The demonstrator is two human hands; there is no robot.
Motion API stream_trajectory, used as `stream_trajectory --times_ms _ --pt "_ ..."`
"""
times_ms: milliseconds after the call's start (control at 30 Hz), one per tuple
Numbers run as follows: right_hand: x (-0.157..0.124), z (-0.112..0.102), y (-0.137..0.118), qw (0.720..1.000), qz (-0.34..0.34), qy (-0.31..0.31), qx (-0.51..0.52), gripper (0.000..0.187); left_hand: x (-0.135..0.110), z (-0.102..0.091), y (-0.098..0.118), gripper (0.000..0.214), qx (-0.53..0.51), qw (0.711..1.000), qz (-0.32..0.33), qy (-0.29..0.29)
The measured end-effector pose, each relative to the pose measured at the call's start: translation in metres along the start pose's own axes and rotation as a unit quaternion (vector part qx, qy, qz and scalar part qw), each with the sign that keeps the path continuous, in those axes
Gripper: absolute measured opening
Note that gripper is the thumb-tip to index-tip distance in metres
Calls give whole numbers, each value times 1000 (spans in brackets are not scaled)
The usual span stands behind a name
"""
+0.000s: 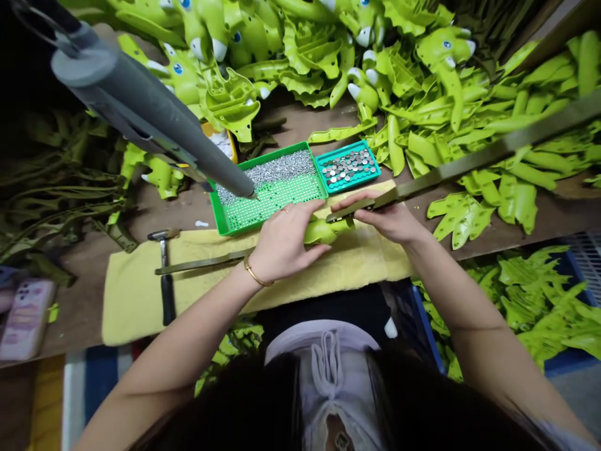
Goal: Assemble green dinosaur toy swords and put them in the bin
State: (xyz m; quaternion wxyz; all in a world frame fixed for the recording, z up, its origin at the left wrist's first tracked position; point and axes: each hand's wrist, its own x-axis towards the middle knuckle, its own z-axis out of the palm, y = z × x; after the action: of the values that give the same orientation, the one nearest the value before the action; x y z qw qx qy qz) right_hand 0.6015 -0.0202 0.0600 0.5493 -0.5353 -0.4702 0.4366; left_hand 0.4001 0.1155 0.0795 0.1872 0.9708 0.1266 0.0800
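Left hand (pixel 284 243), grip around a lime-green part (pixel 322 232) at the clock's centre, right hand (pixel 393 219), grip holding an olive strip (pixel 469 161) toward 2 o'clock, yellow cloth (pixel 366 269) beneath, green tray (pixel 246 216) at 10 o'clock, hammer (pixel 166 294) at 9 o'clock

Soft light brightens the yellow cloth (pixel 323 279); the far left corner sinks into darkness, and edges look stretched.

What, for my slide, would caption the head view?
Left hand holds lime-green part, right hand holds olive strip, over yellow cloth.
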Motion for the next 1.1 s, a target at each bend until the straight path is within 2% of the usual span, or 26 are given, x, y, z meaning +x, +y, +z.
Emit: stream_trajectory --times_ms 133,333,467,567,700,833,1100 --pt "2 0 5 1000 10 2 -9 27 0 -1 1 66 0 1000 0 -5" --pt "4 19 29 987 56 104 106 32 4 -2 -4 66 -26 1000 6 -15" --pt "3 32 33 983 58 134 107 50 8 -1 -10 64 -40 999 13 1" --pt "2 36 34 977 65 164 118 49 11 -2 -13 59 -48 998 31 7" --pt "5 36 35 973 82 161 146 54 12 -3 -14 52 -56 997 52 -15" --pt "7 35 35 972 105 143 155 51 11 -5 -13 50 -53 998 33 -20" --pt "0 36 50 977 86 177 78 47 15 -8 -19 48 -76 995 38 -51"
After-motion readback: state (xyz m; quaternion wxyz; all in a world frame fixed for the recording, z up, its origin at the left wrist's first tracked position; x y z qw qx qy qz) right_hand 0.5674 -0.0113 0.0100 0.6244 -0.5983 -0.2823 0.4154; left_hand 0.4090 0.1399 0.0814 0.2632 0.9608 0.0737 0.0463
